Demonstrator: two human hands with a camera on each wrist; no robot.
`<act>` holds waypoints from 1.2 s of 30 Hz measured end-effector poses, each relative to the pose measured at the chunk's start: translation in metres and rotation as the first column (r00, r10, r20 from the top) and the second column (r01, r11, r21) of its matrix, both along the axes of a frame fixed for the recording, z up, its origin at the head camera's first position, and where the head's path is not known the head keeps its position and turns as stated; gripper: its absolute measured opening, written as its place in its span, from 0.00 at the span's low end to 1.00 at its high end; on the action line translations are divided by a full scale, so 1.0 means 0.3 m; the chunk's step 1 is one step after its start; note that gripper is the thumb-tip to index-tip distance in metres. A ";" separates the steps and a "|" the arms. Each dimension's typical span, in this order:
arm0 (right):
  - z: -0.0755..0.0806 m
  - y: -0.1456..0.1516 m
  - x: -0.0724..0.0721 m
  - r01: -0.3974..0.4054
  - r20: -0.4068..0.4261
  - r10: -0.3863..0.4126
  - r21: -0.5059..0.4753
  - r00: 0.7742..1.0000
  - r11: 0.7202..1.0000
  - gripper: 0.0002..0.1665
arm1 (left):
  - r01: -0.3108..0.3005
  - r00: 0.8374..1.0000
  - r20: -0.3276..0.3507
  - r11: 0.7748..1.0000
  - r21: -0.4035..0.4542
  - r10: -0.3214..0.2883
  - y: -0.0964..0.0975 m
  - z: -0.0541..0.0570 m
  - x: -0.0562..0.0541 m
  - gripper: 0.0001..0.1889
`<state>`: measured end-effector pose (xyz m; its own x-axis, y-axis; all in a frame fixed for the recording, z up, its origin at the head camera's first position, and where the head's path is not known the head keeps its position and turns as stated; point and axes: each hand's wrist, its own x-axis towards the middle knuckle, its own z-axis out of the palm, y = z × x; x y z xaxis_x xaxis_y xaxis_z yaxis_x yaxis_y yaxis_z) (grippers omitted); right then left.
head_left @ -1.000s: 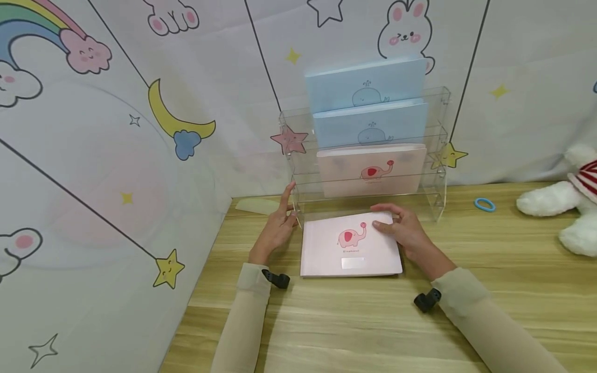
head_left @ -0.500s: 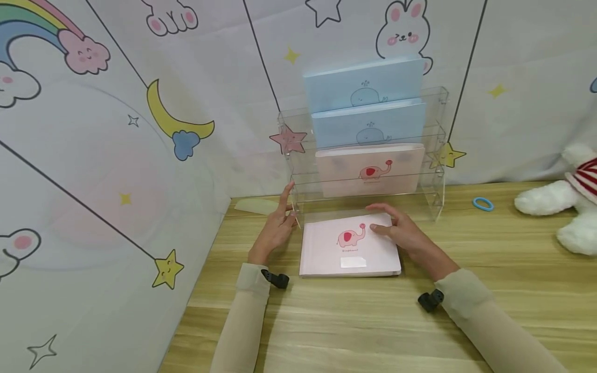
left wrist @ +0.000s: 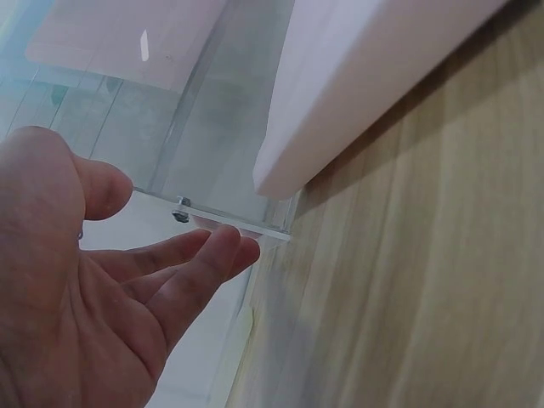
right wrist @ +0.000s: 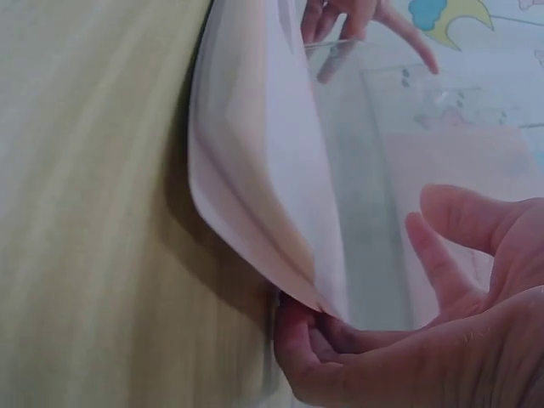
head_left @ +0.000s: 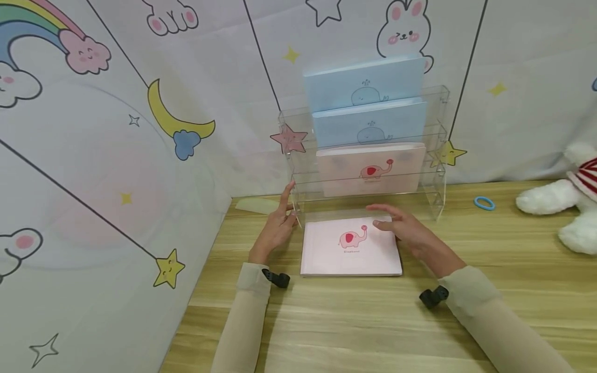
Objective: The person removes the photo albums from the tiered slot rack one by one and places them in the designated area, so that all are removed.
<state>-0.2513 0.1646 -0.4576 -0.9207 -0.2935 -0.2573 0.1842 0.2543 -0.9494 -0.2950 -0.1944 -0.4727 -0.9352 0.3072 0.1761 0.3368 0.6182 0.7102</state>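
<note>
A pink notebook (head_left: 326,254) with an elephant on its cover lies in front of the clear acrylic rack (head_left: 366,207). My right hand (head_left: 410,235) is at the notebook's far right corner. In the right wrist view its lower fingers (right wrist: 297,340) curl under the corner of the notebook (right wrist: 297,161), while the thumb (right wrist: 459,212) stands apart from the cover. My left hand (head_left: 275,228) touches the left side panel of the rack, index finger extended up along it. In the left wrist view, fingertips (left wrist: 225,242) meet the panel's outer face and the thumb is free.
Upright in the rack's tiers stand another pink elephant notebook (head_left: 342,171) and two blue whale notebooks (head_left: 336,127). A blue ring (head_left: 484,203) and a white plush toy (head_left: 545,199) lie to the right. A pale yellow strip (head_left: 254,205) is behind my left hand, near the printed backdrop.
My right thumb has come up off the cover and the right wrist has shifted slightly right. The bright reflection on the notebook is gone, its tilt slightly altered. My left hand stays put.
</note>
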 end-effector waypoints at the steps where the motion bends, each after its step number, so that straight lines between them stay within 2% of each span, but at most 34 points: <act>1: 0.007 0.000 0.001 0.002 0.008 -0.002 0.006 1.000 1.000 0.35 | 0.002 1.000 -0.002 1.000 0.000 -0.002 0.000 0.001 0.000 0.41; 5: 0.029 0.010 0.004 -0.004 0.029 0.003 0.019 1.000 1.000 0.35 | 0.000 1.000 0.000 1.000 0.002 0.000 0.000 0.003 0.003 0.41; 16: 0.051 0.067 0.017 -0.013 -0.016 0.014 0.099 1.000 0.995 0.36 | -0.005 1.000 0.020 1.000 0.014 0.005 0.005 0.002 0.003 0.42; 24: 0.072 0.090 0.032 -0.011 -0.103 0.023 0.117 0.994 0.993 0.36 | -0.004 1.000 0.001 1.000 0.001 0.004 0.001 -0.003 0.001 0.41; 28: 0.078 0.091 0.037 0.016 -0.159 0.002 0.114 0.987 0.993 0.36 | -0.001 1.000 0.003 1.000 -0.003 0.001 0.000 -0.002 0.003 0.41; 36: 0.109 0.097 0.044 0.090 -0.306 -0.063 0.076 0.950 0.993 0.37 | -0.005 1.000 0.009 1.000 -0.006 0.005 0.001 0.001 0.000 0.42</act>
